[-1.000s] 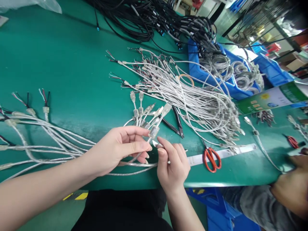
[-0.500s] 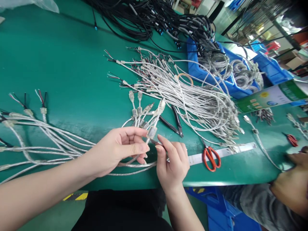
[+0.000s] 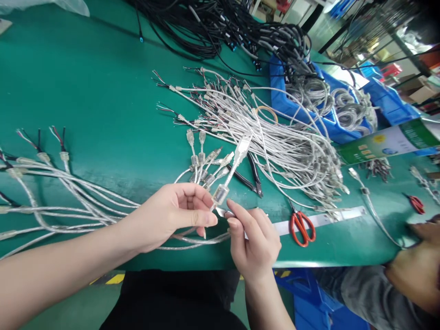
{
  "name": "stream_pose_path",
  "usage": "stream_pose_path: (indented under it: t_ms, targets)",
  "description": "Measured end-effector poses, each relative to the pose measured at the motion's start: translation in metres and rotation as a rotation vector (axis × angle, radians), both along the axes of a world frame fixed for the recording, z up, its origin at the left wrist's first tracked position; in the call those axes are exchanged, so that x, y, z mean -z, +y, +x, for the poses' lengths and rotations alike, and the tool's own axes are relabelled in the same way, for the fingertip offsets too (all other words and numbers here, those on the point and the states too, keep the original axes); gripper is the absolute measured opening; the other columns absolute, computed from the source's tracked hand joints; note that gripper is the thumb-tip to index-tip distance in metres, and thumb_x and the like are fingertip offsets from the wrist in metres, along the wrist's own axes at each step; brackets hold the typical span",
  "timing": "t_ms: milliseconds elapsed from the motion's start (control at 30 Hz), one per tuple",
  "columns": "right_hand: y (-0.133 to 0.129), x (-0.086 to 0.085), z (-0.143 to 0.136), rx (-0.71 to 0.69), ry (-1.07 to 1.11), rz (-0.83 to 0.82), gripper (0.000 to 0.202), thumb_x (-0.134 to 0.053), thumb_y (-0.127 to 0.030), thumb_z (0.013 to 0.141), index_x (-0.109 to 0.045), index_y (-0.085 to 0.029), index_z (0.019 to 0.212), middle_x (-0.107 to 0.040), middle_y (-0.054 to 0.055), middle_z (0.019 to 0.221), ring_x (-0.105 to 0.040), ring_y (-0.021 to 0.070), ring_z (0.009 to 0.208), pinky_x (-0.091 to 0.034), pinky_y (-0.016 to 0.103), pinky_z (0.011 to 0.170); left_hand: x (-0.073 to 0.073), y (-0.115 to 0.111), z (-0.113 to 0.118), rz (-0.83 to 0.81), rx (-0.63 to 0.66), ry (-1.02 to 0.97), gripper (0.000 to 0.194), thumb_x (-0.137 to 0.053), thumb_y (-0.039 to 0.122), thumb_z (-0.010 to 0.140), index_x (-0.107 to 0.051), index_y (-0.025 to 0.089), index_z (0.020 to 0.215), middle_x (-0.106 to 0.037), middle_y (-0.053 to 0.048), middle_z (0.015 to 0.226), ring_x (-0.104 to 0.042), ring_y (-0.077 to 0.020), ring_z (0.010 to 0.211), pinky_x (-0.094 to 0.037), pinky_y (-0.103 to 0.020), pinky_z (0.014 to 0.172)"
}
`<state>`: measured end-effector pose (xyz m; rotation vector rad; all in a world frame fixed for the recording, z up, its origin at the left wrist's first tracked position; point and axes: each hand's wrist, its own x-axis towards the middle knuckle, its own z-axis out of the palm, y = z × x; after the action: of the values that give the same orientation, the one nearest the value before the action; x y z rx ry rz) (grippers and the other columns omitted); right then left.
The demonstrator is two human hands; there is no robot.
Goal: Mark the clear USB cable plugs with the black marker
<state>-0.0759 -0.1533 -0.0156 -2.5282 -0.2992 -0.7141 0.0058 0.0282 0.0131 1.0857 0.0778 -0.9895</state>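
My left hand (image 3: 172,213) is closed on a clear-jacketed USB cable (image 3: 232,173), pinching it just below its cylindrical ferrite bead (image 3: 220,194). The USB plug points up and away to the right. My right hand (image 3: 255,240) is closed around a small, shiny, blade-like metal tool (image 3: 222,211). Its tip lies right by the cable under the bead; most of the tool is hidden in my fingers. Behind my hands several more USB plugs (image 3: 202,137) stick up from a bundle of cables (image 3: 85,217) running left to stripped wire ends.
A large pile of clear cables (image 3: 275,137) lies ahead, with black-handled cutters (image 3: 256,176) beside it. Red-handled scissors (image 3: 302,229) rest on a metal ruler (image 3: 321,221). Blue bins (image 3: 280,94) and black cables (image 3: 192,34) are farther back. Another person's arm (image 3: 417,261) is at right.
The held USB plug has swung up and stands out more clearly from the others. My right hand has shifted slightly right and down, and the metal tip shows more.
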Motion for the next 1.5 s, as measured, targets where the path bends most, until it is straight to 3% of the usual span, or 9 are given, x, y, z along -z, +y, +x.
stream_pose_path:
  t_ms: [267,667,1033,1500]
  targets:
    - [-0.002,-0.004,0.001,0.0,0.03,-0.077,0.026,-0.047,-0.026,0.101,-0.064,-0.013,0.118,-0.056,0.004,0.071,-0.048,0.0122,0.064,-0.038,0.026,0.061,0.0,-0.001,0.0,0.012,0.017,-0.013,0.028,-0.084,0.023,0.067,-0.059,0.015,0.078,-0.059,0.002,0.061,-0.054,-0.0081,0.053,-0.031,-0.014,0.041]
    - [0.006,0.003,0.002,0.095,-0.029,-0.059,0.023,-0.051,-0.026,0.1,-0.065,-0.016,0.115,-0.061,0.003,0.075,-0.054,0.0117,0.067,-0.04,0.025,0.063,0.002,-0.001,-0.001,0.009,0.037,-0.025,0.031,-0.082,0.032,0.072,-0.057,0.015,0.077,-0.057,0.003,0.059,-0.05,-0.006,0.051,-0.029,-0.016,0.043]
    - [0.012,0.009,0.008,0.159,-0.17,-0.046,0.02,-0.057,-0.026,0.097,-0.067,-0.016,0.111,-0.061,0.003,0.074,-0.056,0.0102,0.066,-0.044,0.023,0.065,0.0,0.0,0.0,0.019,0.046,-0.021,0.027,-0.08,0.024,0.072,-0.055,0.016,0.08,-0.059,0.003,0.056,-0.047,-0.007,0.048,-0.028,-0.012,0.037]
    - [0.006,0.01,0.004,0.055,-0.056,0.028,0.022,-0.054,-0.022,0.098,-0.065,-0.015,0.116,-0.062,0.003,0.074,-0.058,0.0108,0.068,-0.044,0.023,0.063,0.002,-0.001,-0.001,-0.006,0.017,-0.033,0.033,-0.082,0.031,0.071,-0.055,0.015,0.079,-0.057,0.004,0.058,-0.051,-0.0065,0.051,-0.031,-0.01,0.037]
